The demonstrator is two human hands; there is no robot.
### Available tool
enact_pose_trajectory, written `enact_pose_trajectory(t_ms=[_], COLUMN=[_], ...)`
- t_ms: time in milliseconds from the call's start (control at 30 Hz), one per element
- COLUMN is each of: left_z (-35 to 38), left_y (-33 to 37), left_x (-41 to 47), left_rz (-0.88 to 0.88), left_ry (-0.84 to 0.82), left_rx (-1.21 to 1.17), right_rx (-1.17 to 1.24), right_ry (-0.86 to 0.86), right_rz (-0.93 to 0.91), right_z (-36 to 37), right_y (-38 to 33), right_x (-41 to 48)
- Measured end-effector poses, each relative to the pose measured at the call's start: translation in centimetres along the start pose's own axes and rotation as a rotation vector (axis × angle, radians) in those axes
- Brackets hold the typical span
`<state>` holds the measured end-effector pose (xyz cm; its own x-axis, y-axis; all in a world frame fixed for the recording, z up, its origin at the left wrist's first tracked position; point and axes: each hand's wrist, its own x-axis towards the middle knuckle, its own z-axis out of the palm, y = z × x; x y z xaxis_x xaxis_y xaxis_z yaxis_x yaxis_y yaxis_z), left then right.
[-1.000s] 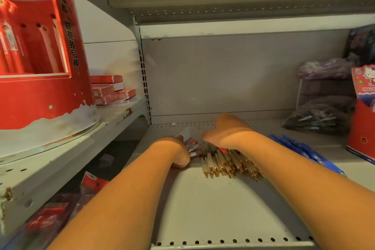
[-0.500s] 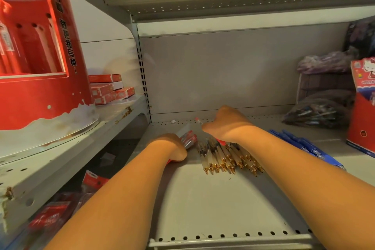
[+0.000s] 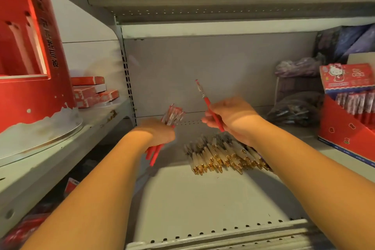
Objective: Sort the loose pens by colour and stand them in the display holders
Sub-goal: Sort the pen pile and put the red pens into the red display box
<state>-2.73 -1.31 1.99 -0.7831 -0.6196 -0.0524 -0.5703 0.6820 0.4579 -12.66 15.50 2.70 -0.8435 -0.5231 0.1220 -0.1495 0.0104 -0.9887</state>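
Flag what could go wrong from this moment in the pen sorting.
1. The left hand holds a splayed bundle of red pens. Adding another may let one slip out onto the shelf.
2. The right hand pinches a single red pen over the gold-tipped pile. A drop could bury it among them.

Chinese characters down red display stand [image 3: 49, 42], too blurred to read; cartoon-cat box [image 3: 345, 79], lettering illegible
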Motion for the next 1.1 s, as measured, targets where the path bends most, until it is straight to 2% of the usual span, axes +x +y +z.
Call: enact_pose_trajectory(t_ms=[67,167,367,533,700,1100], left_z=[-0.2,0.4,3.5,8.7,13.9,22.4], left_y=[1.7,5.5,13.9,19.8,25.9,36.7], left_x=[-0.9,-3.5,-11.0,-15.6,-19.4,-23.8], left_rz=[0.072,0.266,0.586,0.698,0.722,0.631], left_ry=[0.029,-0.087,-0.409,-0.550,-0.573,-0.405], left_rx=[-0.312,-0.806,-1.230,-1.344,-1.367,-1.455], right_rx=[0.212,0.447,0.620,0.649,0.699,0.686], right_ry=[-0.037,-0.050,0.044,0.107,0.129,0.014], right_rz=[-0.035,-0.088,-0.200,-0.310,-0.357,-0.302], right_z=[-1.7,-5.1,-12.6,-18.3,-24.7,-40.2], right_y=[-0.1,0.2,0.8,0.6,1.1,4.3], right_x=[-2.0,-5.6,-13.1,-17.7,-21.3,-23.1])
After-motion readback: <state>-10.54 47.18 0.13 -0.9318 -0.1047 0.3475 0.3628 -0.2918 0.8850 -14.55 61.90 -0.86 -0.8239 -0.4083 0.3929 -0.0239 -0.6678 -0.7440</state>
